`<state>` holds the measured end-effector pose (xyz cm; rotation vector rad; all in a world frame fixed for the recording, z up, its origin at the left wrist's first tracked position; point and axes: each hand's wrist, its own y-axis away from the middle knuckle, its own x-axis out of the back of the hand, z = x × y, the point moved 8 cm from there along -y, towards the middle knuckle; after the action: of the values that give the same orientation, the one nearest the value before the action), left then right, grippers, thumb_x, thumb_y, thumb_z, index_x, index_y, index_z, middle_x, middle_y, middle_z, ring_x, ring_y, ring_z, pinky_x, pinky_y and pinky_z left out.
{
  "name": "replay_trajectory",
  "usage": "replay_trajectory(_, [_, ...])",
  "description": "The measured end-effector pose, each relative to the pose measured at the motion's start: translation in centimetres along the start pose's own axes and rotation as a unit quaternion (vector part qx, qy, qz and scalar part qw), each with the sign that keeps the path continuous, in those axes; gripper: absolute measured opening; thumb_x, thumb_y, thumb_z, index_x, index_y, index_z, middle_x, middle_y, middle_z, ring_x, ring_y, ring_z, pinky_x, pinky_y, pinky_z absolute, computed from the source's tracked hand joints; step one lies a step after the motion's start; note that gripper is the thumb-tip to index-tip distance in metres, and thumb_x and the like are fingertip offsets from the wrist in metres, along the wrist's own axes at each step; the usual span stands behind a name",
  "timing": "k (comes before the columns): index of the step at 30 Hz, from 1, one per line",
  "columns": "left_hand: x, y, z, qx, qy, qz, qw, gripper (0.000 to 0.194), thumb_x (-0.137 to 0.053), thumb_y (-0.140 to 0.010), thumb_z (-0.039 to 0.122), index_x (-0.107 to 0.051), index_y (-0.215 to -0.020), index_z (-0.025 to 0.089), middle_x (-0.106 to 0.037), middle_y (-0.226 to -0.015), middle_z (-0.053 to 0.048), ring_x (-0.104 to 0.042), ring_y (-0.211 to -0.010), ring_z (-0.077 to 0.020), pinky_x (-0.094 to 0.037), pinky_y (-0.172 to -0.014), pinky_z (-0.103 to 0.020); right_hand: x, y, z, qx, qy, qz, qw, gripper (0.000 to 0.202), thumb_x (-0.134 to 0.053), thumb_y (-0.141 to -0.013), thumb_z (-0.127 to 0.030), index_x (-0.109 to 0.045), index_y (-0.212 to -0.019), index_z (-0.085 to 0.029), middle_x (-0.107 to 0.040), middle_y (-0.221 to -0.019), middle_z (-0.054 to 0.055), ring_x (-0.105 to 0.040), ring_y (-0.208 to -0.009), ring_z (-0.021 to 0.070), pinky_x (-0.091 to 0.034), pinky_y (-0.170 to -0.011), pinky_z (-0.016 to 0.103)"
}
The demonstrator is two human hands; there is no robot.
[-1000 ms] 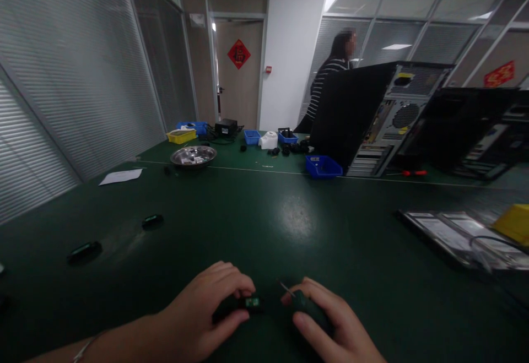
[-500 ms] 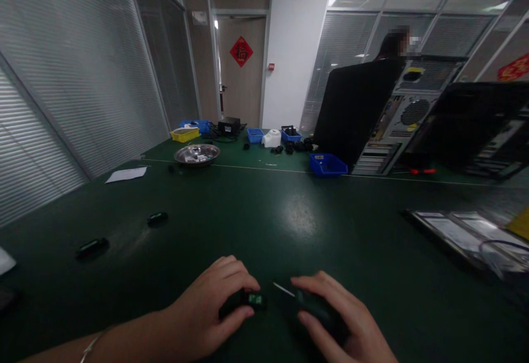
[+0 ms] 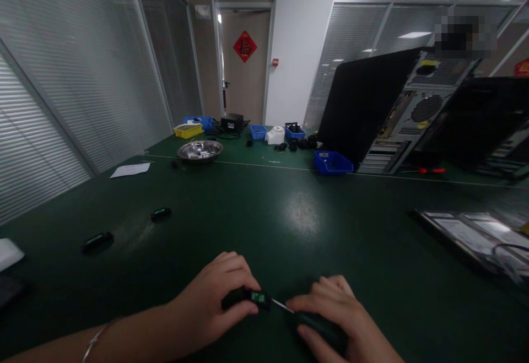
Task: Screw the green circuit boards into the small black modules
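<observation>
Between thumb and fingers, my left hand [image 3: 225, 296] grips a small black module with a green circuit board [image 3: 258, 297] at its right end. My right hand [image 3: 336, 319] is wrapped round the dark handle of a screwdriver [image 3: 320, 327]. Its thin metal shaft points left, and the tip is at the right end of the module; whether it touches cannot be made out. Two similar black modules lie to the left on the green table: one nearer [image 3: 98, 242], one farther [image 3: 161, 214].
Farther back are a metal bowl [image 3: 200, 157] with small parts, a paper sheet [image 3: 130, 170] and a blue bin [image 3: 333, 168]. A black computer case [image 3: 370, 98] stands tilted at the back right, with a person partly seen behind it. A tray of flat silvery parts [image 3: 467, 236] lies right.
The screwdriver tip has come left and down to the module's right end. My left hand keeps its grip, almost in place. The whole view has shifted slightly.
</observation>
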<state>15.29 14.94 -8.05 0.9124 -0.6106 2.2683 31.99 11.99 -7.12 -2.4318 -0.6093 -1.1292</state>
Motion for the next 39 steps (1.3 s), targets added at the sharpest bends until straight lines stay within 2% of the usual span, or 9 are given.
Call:
replay_trajectory(3, [0.1,0.0,0.1,-0.011,0.005,0.004,1.000,0.015,-0.065,-0.087,0.018,-0.066,-0.102,0.020,-0.066,-0.095,-0.006,-0.058,-0.089,-0.0204,-0.043,-0.078,-0.033,-0.2,0.1,-0.1,0.004,-0.006,-0.009,1.000,0.019,-0.063,-0.090,-0.027,-0.073,-0.106,-0.029,-0.075,-0.086,0.004,-0.066,-0.079,0.0226,-0.045,-0.077,0.037])
replay_trajectory(8, [0.2,-0.1,0.4,-0.019,0.006,0.003,1.000,0.016,-0.065,-0.087,0.018,-0.067,-0.103,0.020,-0.066,-0.096,-0.006,-0.059,-0.088,-0.0204,-0.044,-0.078,-0.033,0.4,0.1,-0.4,0.017,-0.026,0.026,0.999,0.025,-0.065,-0.089,-0.027,-0.072,-0.113,-0.031,-0.077,-0.087,0.004,-0.067,-0.078,0.0224,-0.045,-0.078,0.036])
replay_trajectory(14, [0.0,0.0,0.7,-0.022,-0.001,-0.014,1.000,0.015,-0.064,-0.087,0.018,-0.066,-0.102,0.020,-0.066,-0.095,-0.006,-0.058,-0.089,-0.0203,-0.043,-0.079,-0.034,-0.1,0.2,-0.3,0.025,-0.007,0.007,1.000,0.025,-0.062,-0.091,-0.025,-0.070,-0.115,-0.028,-0.074,-0.089,0.004,-0.066,-0.081,0.0216,-0.047,-0.078,0.036])
replay_trajectory(20, [-0.3,-0.1,0.8,-0.024,-0.013,-0.027,0.999,0.014,-0.063,-0.088,0.019,-0.065,-0.102,0.018,-0.065,-0.095,-0.006,-0.057,-0.088,-0.0207,-0.041,-0.078,-0.034,-0.4,0.2,0.0,0.027,0.025,-0.005,0.999,0.031,-0.061,-0.093,-0.021,-0.066,-0.122,-0.027,-0.069,-0.101,0.006,-0.065,-0.089,0.0202,-0.051,-0.076,0.032])
replay_trajectory(25, [-0.6,-0.1,0.8,-0.016,-0.025,-0.031,0.999,0.016,-0.060,-0.087,0.016,-0.063,-0.103,0.018,-0.063,-0.097,-0.006,-0.055,-0.090,-0.0212,-0.040,-0.081,-0.036,-0.8,0.0,-1.2,0.083,0.081,-0.021,0.993,0.035,-0.057,-0.095,-0.018,-0.061,-0.129,-0.024,-0.071,-0.098,0.006,-0.066,-0.085,0.0206,-0.051,-0.076,0.035])
replay_trajectory(28, [-0.8,-0.2,1.2,-0.015,-0.040,-0.046,0.998,0.024,-0.056,-0.087,0.013,-0.062,-0.110,0.019,-0.061,-0.100,-0.007,-0.055,-0.092,-0.0220,-0.041,-0.083,-0.037,-0.8,0.0,-1.7,0.105,0.123,-0.016,0.987,0.035,-0.057,-0.095,-0.017,-0.061,-0.129,-0.022,-0.072,-0.097,0.007,-0.067,-0.083,0.0215,-0.052,-0.073,0.036])
replay_trajectory(34, [-1.2,-0.4,0.9,0.005,-0.042,-0.057,0.997,0.025,-0.062,-0.088,0.019,-0.064,-0.112,0.020,-0.061,-0.102,-0.007,-0.055,-0.094,-0.0229,-0.040,-0.086,-0.039,-1.2,0.7,-1.3,0.109,0.193,0.007,0.975,0.044,-0.056,-0.090,-0.011,-0.059,-0.131,-0.025,-0.069,-0.113,0.012,-0.069,-0.090,0.0257,-0.057,-0.074,0.039])
replay_trajectory(39, [-1.1,-0.3,1.0,0.000,-0.007,-0.047,0.999,0.019,-0.064,-0.089,0.019,-0.068,-0.108,0.019,-0.062,-0.098,-0.006,-0.056,-0.092,-0.0203,-0.042,-0.080,-0.032,-1.6,0.6,-1.5,0.114,0.161,0.009,0.980,0.037,-0.060,-0.089,-0.013,-0.065,-0.124,-0.024,-0.070,-0.098,0.010,-0.069,-0.078,0.0231,-0.058,-0.063,0.034])
